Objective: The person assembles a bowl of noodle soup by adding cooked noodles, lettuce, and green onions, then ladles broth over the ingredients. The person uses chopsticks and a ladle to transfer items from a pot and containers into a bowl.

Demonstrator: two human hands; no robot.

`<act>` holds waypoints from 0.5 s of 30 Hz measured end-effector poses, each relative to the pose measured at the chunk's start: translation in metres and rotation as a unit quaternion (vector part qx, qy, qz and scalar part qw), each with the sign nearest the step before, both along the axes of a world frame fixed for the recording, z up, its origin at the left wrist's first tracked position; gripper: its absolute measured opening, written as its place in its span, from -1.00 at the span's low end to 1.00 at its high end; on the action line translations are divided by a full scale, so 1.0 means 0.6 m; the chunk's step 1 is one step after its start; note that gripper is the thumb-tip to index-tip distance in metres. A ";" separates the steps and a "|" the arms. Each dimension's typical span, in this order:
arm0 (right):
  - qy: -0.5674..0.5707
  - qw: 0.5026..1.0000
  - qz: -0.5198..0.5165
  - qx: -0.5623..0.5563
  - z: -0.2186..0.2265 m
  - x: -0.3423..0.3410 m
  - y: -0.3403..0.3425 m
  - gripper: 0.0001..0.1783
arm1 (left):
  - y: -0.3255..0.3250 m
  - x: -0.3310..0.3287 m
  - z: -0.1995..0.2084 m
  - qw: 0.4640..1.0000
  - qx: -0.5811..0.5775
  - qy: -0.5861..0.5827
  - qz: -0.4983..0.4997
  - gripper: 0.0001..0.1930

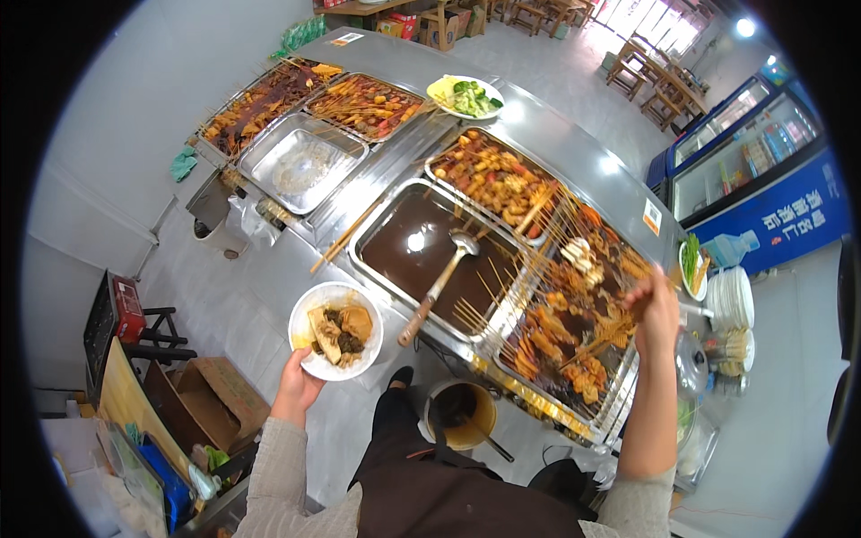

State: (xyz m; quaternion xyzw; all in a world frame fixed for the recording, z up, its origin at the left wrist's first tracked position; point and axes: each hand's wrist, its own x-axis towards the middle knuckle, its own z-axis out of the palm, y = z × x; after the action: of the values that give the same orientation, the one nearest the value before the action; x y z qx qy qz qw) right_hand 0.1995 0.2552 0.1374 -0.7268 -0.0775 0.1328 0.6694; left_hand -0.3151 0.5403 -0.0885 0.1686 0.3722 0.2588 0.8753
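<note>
My left hand (298, 387) grips the rim of a white bowl (372, 342) in front of the counter. Pale slices, a tan piece and dark leafy food (339, 332) lie in it. Over the right end of the counter, my right hand (659, 312) is raised beside a metal tray of skewered food (583, 381) in dark sauce; its fingers are blurred. Left of that tray is a deep metal pan of brown broth (395, 238). A ladle (435, 291) with a wooden handle rests across it, and several skewers stick out over its edge.
Behind the pan sits another tray of skewers (489, 175). At the far left are two more food trays and a bare metal tray (291, 166). A plate of greens (468, 97) stands at the back. A bucket (462, 417) is on the floor. Stacked white plates (731, 296) stand right.
</note>
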 end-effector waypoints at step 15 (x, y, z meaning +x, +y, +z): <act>0.214 0.939 0.143 -0.228 -0.312 0.197 0.842 -0.79 | 0.030 -0.024 -0.077 0.996 -0.042 0.070 0.024 -0.43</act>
State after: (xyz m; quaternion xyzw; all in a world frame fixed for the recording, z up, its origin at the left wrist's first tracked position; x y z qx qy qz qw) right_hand 0.3177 0.7607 -0.0498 -0.7956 -0.0026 0.3937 0.4605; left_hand -0.3293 0.5581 -0.1347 0.1410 0.4471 0.2512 0.8468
